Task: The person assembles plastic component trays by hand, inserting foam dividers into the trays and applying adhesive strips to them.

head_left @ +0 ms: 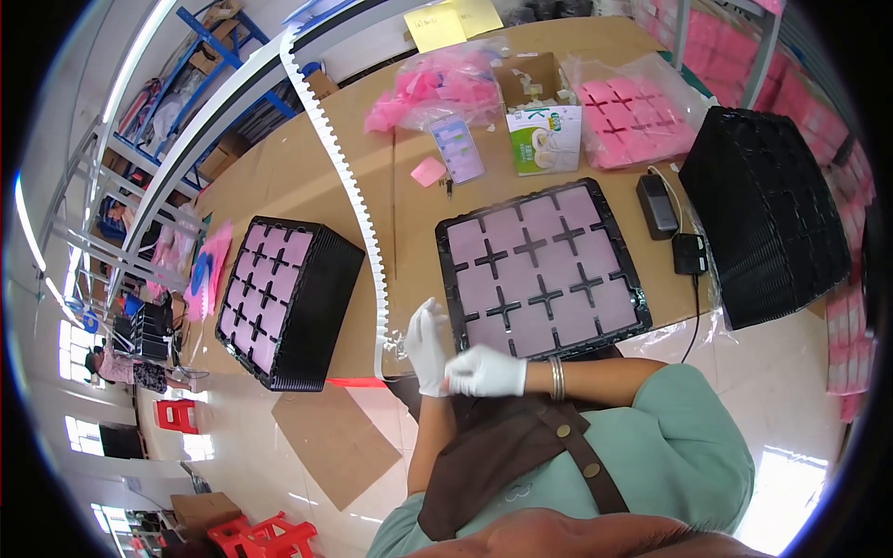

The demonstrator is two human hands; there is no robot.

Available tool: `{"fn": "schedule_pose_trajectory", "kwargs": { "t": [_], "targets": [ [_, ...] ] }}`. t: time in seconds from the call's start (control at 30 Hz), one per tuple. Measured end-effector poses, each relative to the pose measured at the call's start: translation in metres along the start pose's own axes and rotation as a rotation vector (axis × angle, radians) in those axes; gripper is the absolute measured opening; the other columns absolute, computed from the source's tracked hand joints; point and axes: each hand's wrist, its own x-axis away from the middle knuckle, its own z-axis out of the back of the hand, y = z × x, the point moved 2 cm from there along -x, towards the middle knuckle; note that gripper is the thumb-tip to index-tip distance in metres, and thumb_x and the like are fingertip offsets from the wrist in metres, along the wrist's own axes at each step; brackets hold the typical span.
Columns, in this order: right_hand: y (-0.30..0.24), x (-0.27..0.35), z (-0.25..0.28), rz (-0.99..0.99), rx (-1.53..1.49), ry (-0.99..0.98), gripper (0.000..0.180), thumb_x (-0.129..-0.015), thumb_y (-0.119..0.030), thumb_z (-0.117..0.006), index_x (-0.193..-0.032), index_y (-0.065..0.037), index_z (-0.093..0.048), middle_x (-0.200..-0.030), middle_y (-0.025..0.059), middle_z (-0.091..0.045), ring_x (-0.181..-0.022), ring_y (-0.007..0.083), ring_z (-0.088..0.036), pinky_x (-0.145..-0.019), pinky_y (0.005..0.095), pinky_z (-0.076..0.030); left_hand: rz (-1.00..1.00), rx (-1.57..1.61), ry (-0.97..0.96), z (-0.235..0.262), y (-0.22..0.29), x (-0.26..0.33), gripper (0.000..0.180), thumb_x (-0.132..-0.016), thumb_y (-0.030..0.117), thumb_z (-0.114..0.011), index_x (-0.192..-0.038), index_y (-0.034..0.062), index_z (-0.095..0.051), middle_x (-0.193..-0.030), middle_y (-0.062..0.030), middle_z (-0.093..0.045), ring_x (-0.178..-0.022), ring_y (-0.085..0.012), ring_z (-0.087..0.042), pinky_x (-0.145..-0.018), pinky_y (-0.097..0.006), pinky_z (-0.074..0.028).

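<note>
My left hand [427, 352], in a white glove, is raised at the front edge of the table with its fingers stretched upward. My right hand [490, 371], also gloved in white, is closed at the left wrist and seems to pinch the left glove's cuff; its fingertips are partly hidden. Just beyond both hands lies a black tray [447, 270] with cross-shaped dividers, its square compartments filled with flat pink pieces [502, 290]. To the left stands a tall stack of black trays [321, 312], its top one filled with similar pink pieces.
At the right stands another stack of black trays [767, 214], beside a black power adapter [657, 206]. Farther back are a phone [457, 149], a pink square [428, 172], an open carton [544, 139], bagged pink pieces [633, 116] and crumpled pink plastic [446, 84]. A white toothed strip [349, 186] crosses the table.
</note>
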Motion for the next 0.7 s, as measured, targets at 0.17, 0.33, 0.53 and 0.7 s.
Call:
{"fn": "schedule_pose_trajectory", "kwargs": {
  "t": [0.17, 0.33, 0.53, 0.7],
  "targets": [
    [0.013, -0.033, 0.063, 0.097, -1.437, 0.371, 0.024, -0.097, -0.023, -0.046, -0.097, -0.001, -0.057, -0.086, 0.0062, -0.062, -0.074, 0.0143, -0.059, -0.069, 0.026, -0.048, 0.266, 0.265, -0.266, -0.032, -0.015, 0.029, 0.038, -0.098, 0.035, -0.044, -0.11, -0.0002, -0.054, -0.087, -0.0052, -0.059, -0.07, -0.0138, -0.06, -0.065, -0.026, -0.05],
    [0.031, -0.038, 0.078, 0.249, -1.412, 0.43, 0.027, -0.094, -0.024, -0.048, -0.105, 0.0, -0.057, -0.094, 0.0133, -0.061, -0.083, 0.0241, -0.058, -0.075, 0.0342, -0.046, 0.24, 0.153, -0.574, -0.065, -0.022, 0.066, 0.045, -0.097, 0.038, -0.048, -0.12, -0.0012, -0.049, -0.104, -0.005, -0.058, -0.084, -0.0119, -0.056, -0.073, -0.024, -0.046],
    [0.026, -0.041, 0.074, 0.363, -1.458, 0.339, 0.03, -0.094, -0.023, -0.048, -0.109, 0.002, -0.055, -0.096, 0.0151, -0.062, -0.083, 0.0251, -0.058, -0.075, 0.0351, -0.047, 0.136, 0.164, -0.509, -0.064, -0.025, 0.067, 0.049, -0.095, 0.039, -0.052, -0.123, -0.0014, -0.048, -0.102, -0.0053, -0.057, -0.082, -0.0116, -0.054, -0.073, -0.025, -0.045],
    [0.03, -0.041, 0.07, 0.337, -1.312, 0.378, 0.031, -0.094, -0.023, -0.049, -0.111, 0.002, -0.054, -0.098, 0.0147, -0.061, -0.085, 0.0245, -0.058, -0.077, 0.035, -0.046, 0.259, 0.319, -0.339, -0.061, -0.023, 0.066, 0.04, -0.097, 0.037, -0.048, -0.11, -0.0002, -0.054, -0.088, -0.0061, -0.057, -0.07, -0.0118, -0.055, -0.059, -0.022, -0.043]
  ]
}}
